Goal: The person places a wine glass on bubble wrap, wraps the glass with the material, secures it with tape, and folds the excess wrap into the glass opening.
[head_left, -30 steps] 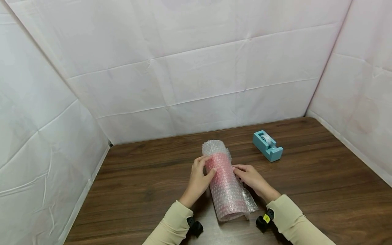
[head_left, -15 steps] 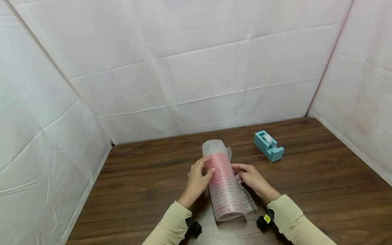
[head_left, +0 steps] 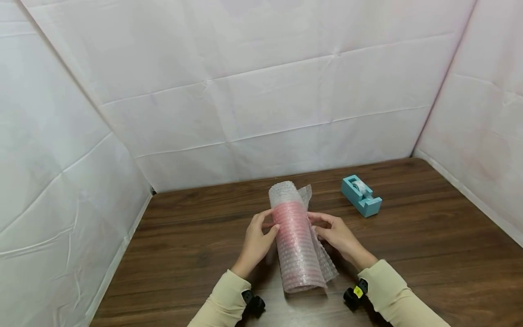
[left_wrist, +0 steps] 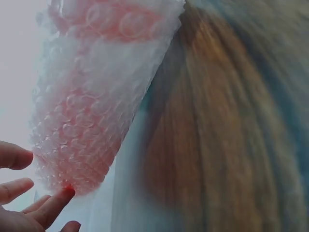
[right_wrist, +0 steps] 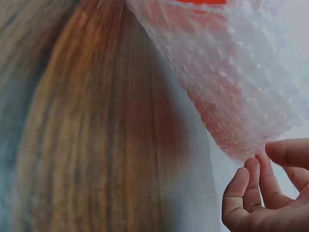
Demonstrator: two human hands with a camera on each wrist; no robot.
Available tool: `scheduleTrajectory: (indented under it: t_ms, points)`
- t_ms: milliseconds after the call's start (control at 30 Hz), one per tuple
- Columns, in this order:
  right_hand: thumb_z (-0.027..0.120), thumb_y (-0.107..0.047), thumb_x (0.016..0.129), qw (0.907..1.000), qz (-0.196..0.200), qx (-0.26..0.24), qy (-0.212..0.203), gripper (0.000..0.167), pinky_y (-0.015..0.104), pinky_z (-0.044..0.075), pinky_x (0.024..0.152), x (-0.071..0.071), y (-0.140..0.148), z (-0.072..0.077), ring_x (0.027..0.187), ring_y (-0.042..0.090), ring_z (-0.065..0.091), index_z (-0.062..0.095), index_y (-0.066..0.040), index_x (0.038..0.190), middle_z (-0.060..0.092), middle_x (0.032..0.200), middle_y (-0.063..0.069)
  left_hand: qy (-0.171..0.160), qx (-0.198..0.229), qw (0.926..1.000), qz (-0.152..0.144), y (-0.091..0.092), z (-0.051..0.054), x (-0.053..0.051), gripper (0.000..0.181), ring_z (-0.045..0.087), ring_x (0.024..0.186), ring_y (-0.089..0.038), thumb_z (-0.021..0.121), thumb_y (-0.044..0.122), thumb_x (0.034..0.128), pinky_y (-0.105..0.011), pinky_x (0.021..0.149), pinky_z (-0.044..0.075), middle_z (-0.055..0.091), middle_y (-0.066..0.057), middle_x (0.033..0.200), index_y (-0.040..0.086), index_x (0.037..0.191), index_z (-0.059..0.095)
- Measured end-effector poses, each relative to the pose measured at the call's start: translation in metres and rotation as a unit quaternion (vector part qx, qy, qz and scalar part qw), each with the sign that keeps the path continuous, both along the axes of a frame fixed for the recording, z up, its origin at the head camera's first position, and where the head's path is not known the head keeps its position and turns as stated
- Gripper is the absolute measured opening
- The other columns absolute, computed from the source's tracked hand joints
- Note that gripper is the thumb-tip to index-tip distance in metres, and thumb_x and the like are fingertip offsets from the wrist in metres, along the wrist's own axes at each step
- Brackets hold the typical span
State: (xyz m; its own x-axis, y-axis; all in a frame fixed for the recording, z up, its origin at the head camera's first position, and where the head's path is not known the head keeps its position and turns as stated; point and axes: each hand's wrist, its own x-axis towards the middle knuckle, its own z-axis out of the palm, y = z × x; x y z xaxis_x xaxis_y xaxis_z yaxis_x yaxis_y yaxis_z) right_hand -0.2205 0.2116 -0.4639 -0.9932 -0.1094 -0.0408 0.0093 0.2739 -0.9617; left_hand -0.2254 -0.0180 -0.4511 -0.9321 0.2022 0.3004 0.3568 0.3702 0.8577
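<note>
A roll of bubble wrap [head_left: 300, 263] lies on the table around something red, its contents blurred by the bubbles. Along its right side a loose flap of the wrap [head_left: 327, 263] stands away from the roll. My left hand [head_left: 257, 240] touches the roll's left side with fingertips and thumb spread apart; the left wrist view shows those fingers [left_wrist: 54, 205] against the wrap's surface. On the other side my right hand [head_left: 338, 236] pinches the flap's edge between thumb and fingers, which the right wrist view shows at the wrap's end [right_wrist: 263, 150].
A light blue tape dispenser [head_left: 361, 195] with a tape roll stands at the back right of the brown wooden table [head_left: 196, 240]. White cloth walls [head_left: 278, 100] close off the back and both sides.
The right hand has shifted slightly away from me and lifted the wrap's loose flap, which stands out more at the far end. The left hand has slid a little left along the roll.
</note>
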Motion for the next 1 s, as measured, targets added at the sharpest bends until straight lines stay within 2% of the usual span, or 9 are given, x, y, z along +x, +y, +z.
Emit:
scheduleTrajectory:
  t_ms: [133, 233, 400, 467, 633, 800, 1000]
  points:
    - [0.063, -0.016, 0.092, 0.9995, 0.019, -0.019, 0.013, 0.048, 0.033, 0.054, 0.073, 0.0, -0.003, 0.002, 0.09, 0.015, 0.059, 0.051, -0.008, 0.138, 0.056, 0.126, 0.018, -0.015, 0.012, 0.9998, -0.003, -0.003, -0.002, 0.0, 0.04, 0.064, 0.105, -0.032, 0.058, 0.006, 0.0924, -0.037, 0.086, 0.054, 0.053, -0.019, 0.12, 0.005, 0.132, 0.053]
    - [0.064, -0.02, 0.092, 0.9986, 0.033, -0.039, 0.016, 0.052, 0.036, 0.055, 0.078, 0.001, -0.007, 0.003, 0.097, 0.016, 0.059, 0.048, -0.008, 0.141, 0.051, 0.132, 0.02, -0.026, 0.012, 0.9995, 0.01, -0.004, -0.004, 0.0, 0.037, 0.062, 0.107, -0.031, 0.053, 0.005, 0.0938, -0.039, 0.088, 0.051, 0.054, -0.018, 0.118, 0.005, 0.131, 0.053]
    - [0.064, -0.025, 0.093, 0.9969, 0.058, -0.051, 0.015, 0.055, 0.039, 0.055, 0.084, 0.003, -0.013, 0.003, 0.111, 0.028, 0.055, 0.045, -0.011, 0.142, 0.038, 0.143, 0.021, -0.074, 0.046, 0.9961, 0.014, -0.007, -0.007, -0.001, 0.034, 0.052, 0.117, -0.031, 0.044, 0.013, 0.0996, -0.045, 0.096, 0.046, 0.054, -0.018, 0.125, 0.003, 0.132, 0.05]
    - [0.063, -0.027, 0.094, 0.996, 0.07, -0.052, 0.017, 0.055, 0.04, 0.054, 0.087, 0.004, -0.016, 0.003, 0.119, 0.034, 0.051, 0.044, -0.012, 0.143, 0.033, 0.147, 0.021, -0.098, 0.062, 0.9932, 0.009, -0.008, -0.008, -0.001, 0.036, 0.053, 0.118, -0.032, 0.042, 0.019, 0.1015, -0.045, 0.096, 0.047, 0.053, -0.017, 0.129, 0.004, 0.133, 0.048]
    - [0.062, -0.03, 0.094, 0.9947, 0.089, -0.025, 0.044, 0.053, 0.043, 0.052, 0.091, 0.005, -0.021, 0.005, 0.132, 0.041, 0.037, 0.045, -0.018, 0.143, 0.027, 0.152, 0.015, -0.122, 0.074, 0.9898, 0.004, -0.013, -0.008, 0.001, 0.042, 0.058, 0.112, -0.031, 0.043, 0.033, 0.1022, -0.046, 0.091, 0.05, 0.055, -0.017, 0.131, 0.007, 0.135, 0.047]
    - [0.062, -0.031, 0.094, 0.9921, 0.088, 0.023, 0.087, 0.05, 0.046, 0.049, 0.092, 0.007, -0.028, 0.006, 0.132, 0.041, 0.036, 0.048, -0.021, 0.141, 0.029, 0.151, 0.012, -0.127, 0.084, 0.9883, -0.01, -0.019, -0.009, 0.002, 0.053, 0.06, 0.108, -0.033, 0.044, 0.039, 0.1013, -0.046, 0.091, 0.05, 0.053, -0.022, 0.132, 0.004, 0.14, 0.041]
    - [0.063, -0.027, 0.093, 0.9893, 0.091, 0.04, 0.107, 0.053, 0.057, 0.041, 0.099, 0.008, -0.036, 0.004, 0.134, 0.041, 0.032, 0.046, -0.022, 0.143, 0.024, 0.152, 0.011, -0.149, 0.088, 0.9847, -0.02, -0.023, -0.01, 0.003, 0.059, 0.064, 0.099, -0.026, 0.045, 0.043, 0.0999, -0.039, 0.085, 0.054, 0.057, -0.023, 0.125, 0.007, 0.145, 0.036]
